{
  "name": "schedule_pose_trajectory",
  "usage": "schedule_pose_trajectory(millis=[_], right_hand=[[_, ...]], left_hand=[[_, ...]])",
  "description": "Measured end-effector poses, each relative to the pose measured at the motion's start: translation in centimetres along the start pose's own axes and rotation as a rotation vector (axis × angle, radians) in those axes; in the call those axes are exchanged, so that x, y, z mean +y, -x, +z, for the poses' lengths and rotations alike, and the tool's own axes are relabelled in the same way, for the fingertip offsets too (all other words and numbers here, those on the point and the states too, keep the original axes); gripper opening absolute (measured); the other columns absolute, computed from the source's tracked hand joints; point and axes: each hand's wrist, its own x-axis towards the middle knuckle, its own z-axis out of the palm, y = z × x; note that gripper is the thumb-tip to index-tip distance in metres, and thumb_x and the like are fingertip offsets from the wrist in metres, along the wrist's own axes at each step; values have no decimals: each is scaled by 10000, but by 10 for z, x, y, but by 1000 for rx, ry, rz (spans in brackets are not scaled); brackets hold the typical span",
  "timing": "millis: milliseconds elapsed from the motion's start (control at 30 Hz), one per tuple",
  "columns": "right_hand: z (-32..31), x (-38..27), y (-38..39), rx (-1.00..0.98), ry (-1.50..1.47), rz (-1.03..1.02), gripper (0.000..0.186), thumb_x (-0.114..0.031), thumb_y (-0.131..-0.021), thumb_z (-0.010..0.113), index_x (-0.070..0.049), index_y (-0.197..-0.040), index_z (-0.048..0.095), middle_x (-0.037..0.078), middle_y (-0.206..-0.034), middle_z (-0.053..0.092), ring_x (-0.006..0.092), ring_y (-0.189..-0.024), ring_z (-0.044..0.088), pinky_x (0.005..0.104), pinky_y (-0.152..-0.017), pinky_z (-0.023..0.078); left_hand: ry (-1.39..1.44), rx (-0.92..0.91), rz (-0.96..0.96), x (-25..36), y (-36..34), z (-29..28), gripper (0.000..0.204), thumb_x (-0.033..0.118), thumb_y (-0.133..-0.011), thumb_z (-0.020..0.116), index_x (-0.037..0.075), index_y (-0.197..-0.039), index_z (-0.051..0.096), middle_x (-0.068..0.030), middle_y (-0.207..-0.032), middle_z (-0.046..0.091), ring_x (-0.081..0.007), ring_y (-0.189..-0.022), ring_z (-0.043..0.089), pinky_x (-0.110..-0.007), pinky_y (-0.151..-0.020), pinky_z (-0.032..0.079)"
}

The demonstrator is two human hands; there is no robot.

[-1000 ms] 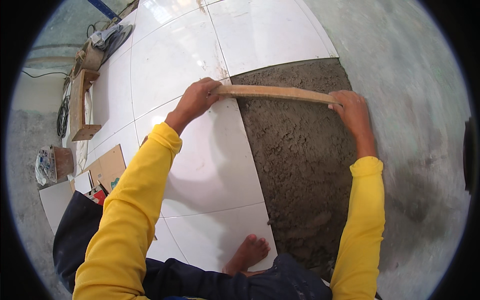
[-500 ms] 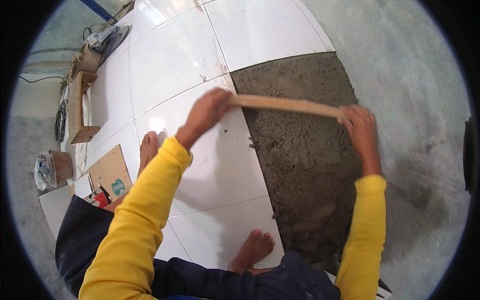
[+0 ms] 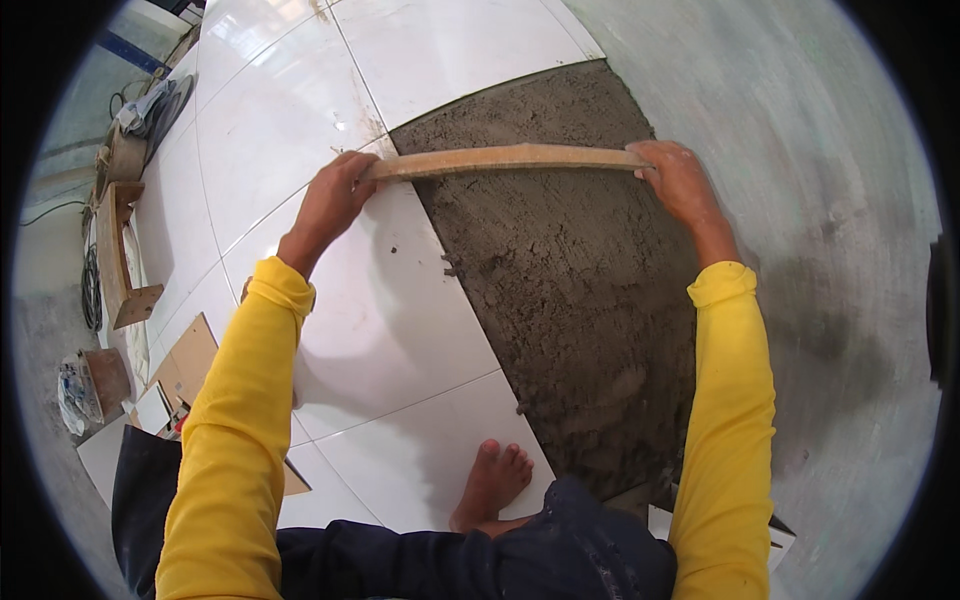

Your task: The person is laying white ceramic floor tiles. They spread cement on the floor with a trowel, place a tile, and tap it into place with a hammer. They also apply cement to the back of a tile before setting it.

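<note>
A long wooden board (image 3: 510,160) spans the bed of wet grey mortar (image 3: 580,270) along the wall. My left hand (image 3: 338,200) grips its left end, above a white floor tile (image 3: 390,310) beside the mortar. Round the right end close the fingers of my right hand (image 3: 682,180), next to the wall. The mortar is smoother near the board and crumbly with lumps lower down. Whether the board touches the mortar along its whole length I cannot tell.
A grey plastered wall (image 3: 800,200) rises on the right. At the left lie a wooden frame piece (image 3: 120,255), a bucket (image 3: 105,382) with plastic, and cardboard (image 3: 190,355). My bare foot (image 3: 492,482) rests on a tile at the mortar's edge.
Both hands have carried the board farther up the mortar bed, away from me. Its slant has turned nearly level, and the view has shifted.
</note>
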Motion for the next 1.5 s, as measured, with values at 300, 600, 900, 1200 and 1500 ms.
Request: schedule_pose_trajectory(millis=[300, 600, 900, 1200, 1500], right_hand=[[-18, 1, 113, 2, -15, -6, 332, -28, -883, 795, -51, -1215, 805, 144, -1194, 795, 372, -1104, 729, 475, -1013, 570], [-34, -2, 156, 113, 35, -40, 329, 3, -886, 774, -31, -1214, 785, 170, -1186, 779, 388, -1149, 706, 485, -1024, 550], [-4, -3, 4, 135, 128, 2, 317, -45, -909, 777, -31, -1225, 770, 156, -1231, 771, 361, -1203, 692, 472, -1059, 538], [-10, -12, 49, 31, 96, 36, 335, -61, -913, 793, -51, -1247, 780, 124, -1241, 782, 336, -1173, 707, 455, -1053, 549], [-27, -7, 137, -6, 22, 57, 327, -3, -858, 808, -45, -1182, 807, 136, -1181, 797, 346, -1135, 721, 461, -1020, 565]], left_hand=[[65, -32, 70, 71, 71, 27, 301, 92, -911, 805, -12, -1185, 735, -192, -1095, 724, -422, -999, 715, -476, -856, 596], [84, 13, 92, 86, 94, 43, 325, 96, -924, 803, 12, -1227, 720, -185, -1167, 729, -409, -1060, 713, -466, -911, 595], [50, 77, -30, 13, -10, 13, 334, 139, -961, 763, 25, -1269, 706, -181, -1215, 721, -427, -1114, 694, -475, -953, 567], [71, 9, -34, 29, 33, 15, 350, 117, -961, 760, 36, -1297, 705, -160, -1227, 721, -405, -1098, 707, -463, -944, 575], [71, -39, 28, 90, 93, 34, 354, 74, -903, 818, -3, -1236, 726, -194, -1155, 726, -419, -1041, 717, -467, -896, 600]])
